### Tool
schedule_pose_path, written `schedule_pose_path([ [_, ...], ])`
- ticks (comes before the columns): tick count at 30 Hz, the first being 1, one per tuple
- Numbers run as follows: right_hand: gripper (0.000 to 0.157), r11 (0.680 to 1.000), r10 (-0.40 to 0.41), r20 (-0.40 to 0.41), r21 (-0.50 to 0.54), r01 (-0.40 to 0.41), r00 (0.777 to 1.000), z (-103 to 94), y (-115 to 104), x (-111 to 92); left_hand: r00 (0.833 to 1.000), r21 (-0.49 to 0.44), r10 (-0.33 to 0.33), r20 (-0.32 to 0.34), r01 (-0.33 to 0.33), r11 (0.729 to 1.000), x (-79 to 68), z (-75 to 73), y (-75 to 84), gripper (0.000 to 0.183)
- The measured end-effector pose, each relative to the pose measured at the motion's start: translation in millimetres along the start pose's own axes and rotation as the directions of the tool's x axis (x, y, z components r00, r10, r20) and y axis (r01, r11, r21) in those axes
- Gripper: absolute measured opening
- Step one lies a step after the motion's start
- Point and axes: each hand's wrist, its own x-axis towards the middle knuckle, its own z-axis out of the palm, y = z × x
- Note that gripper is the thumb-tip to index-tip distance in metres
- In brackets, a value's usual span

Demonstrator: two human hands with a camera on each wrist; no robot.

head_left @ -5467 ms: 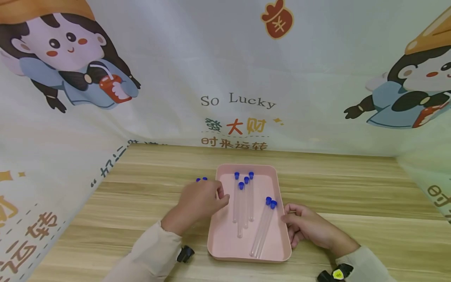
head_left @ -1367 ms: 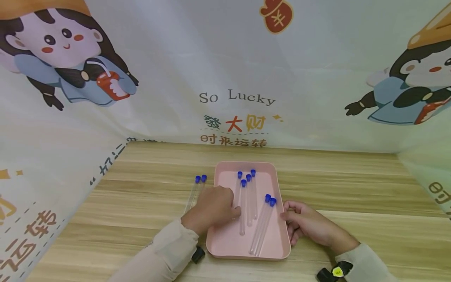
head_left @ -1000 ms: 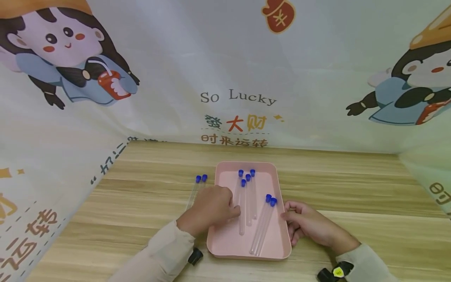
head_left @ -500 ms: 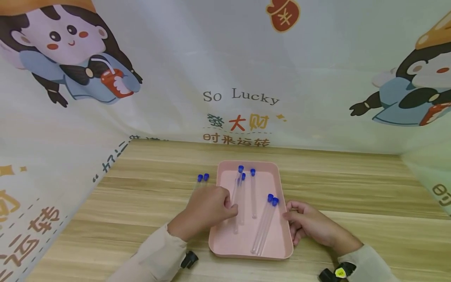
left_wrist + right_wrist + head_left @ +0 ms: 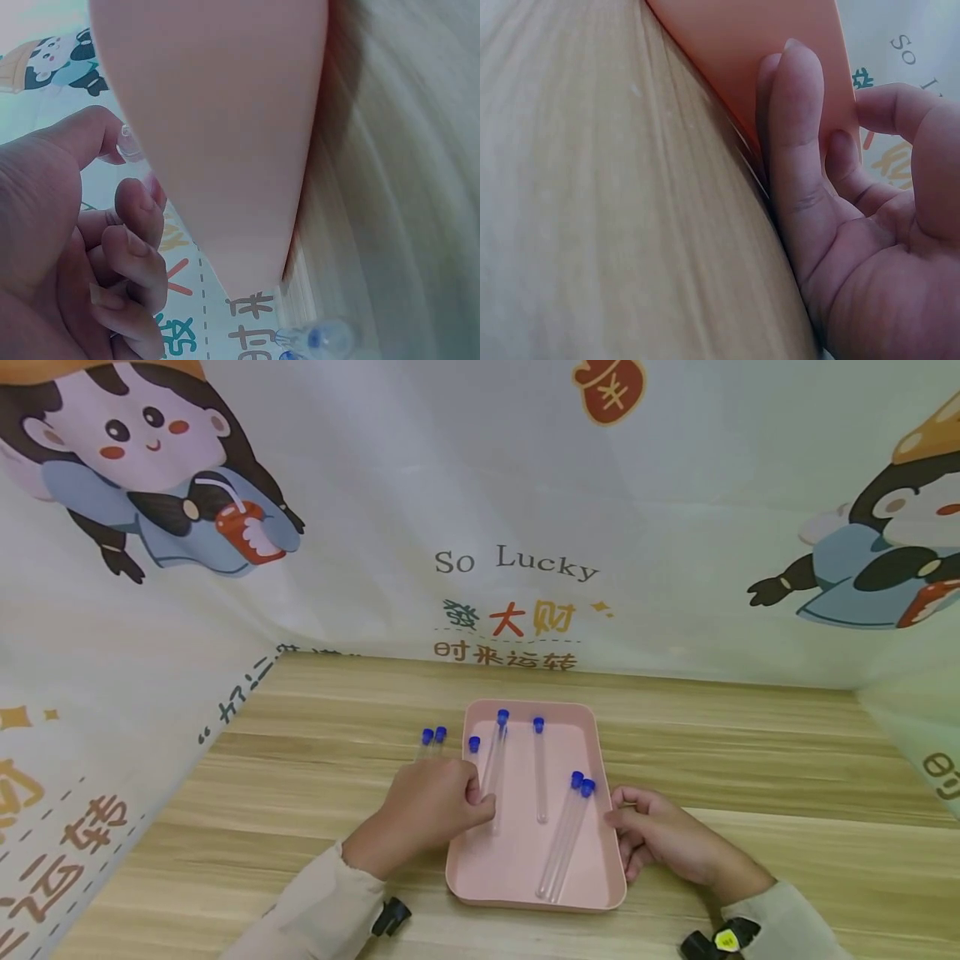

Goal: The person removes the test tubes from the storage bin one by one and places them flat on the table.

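Observation:
My left hand [image 5: 423, 806] reaches over the left rim of a pink tray [image 5: 510, 881], pinching a clear blue-capped test tube [image 5: 492, 760] between thumb and index finger. The tube's clear end [image 5: 129, 142] shows at the fingertips in the left wrist view; the other fingers curl beside the tray wall. A second tube lies partly under the held one, and another, with its blue cap [image 5: 474, 743] at the left wall, is mostly hidden by the hand. At the tray's right side my right hand [image 5: 663, 835] holds the rim, its thumb on top and fingers along the outer wall.
Inside the tray, one test tube [image 5: 541, 777] lies alone right of centre, and two tubes [image 5: 564, 843] lie slanted at the right. Two more capped tubes [image 5: 427, 739] are on the wooden table [image 5: 712, 735], left of the tray. A printed cloth [image 5: 675, 527] hangs behind.
The left hand has drawn back to the left. The held tube has shifted left with it, and another capped tube now lies by the left wall. The right hand stays at the rim.

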Motion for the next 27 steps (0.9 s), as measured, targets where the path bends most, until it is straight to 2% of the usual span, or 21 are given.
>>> schedule_pose_path([
  [18,0.009,1.000,-0.003,0.017,-0.004,0.003,1.000,0.3,-2.4,0.9,0.998,-0.013,-0.062,0.000,0.062,0.998,-10.0,-10.7,-13.1,0.034],
  [27,0.009,1.000,0.000,0.012,0.002,0.000,1.000,0.0,-0.2,1.1,0.995,0.008,-0.103,0.003,0.103,0.995,-12.7,-12.4,-20.9,0.032],
])
